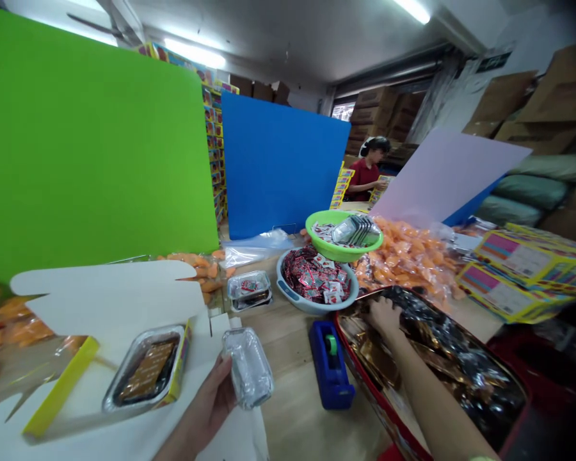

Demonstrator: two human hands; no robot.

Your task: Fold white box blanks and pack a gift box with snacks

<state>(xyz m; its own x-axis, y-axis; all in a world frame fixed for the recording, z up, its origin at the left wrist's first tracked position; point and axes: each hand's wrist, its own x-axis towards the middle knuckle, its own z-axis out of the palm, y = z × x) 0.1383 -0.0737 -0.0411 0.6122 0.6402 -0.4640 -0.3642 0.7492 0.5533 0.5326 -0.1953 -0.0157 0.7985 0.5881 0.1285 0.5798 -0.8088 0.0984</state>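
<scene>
My left hand (216,397) grips an empty-looking foil tray (250,371) by its left edge, thumb on the rim. To its left, a larger foil tray (108,394) with a brown packet (150,370) inside sits in an unfolded white and yellow carton (62,387). On the other side my right hand (386,315) reaches into a red-rimmed tub (360,374) of brown and black shiny packets (436,365). Its fingers curl down among the packets, and their tips are hidden.
A blue tape dispenser (331,371) stands between my hands. Beyond lie stacked foil trays (248,282), a grey basin (288,298) of sachets, a green basin (326,251) and bagged orange pieces (403,256). Yellow boxes (513,262) stand right. A person (365,176) works behind.
</scene>
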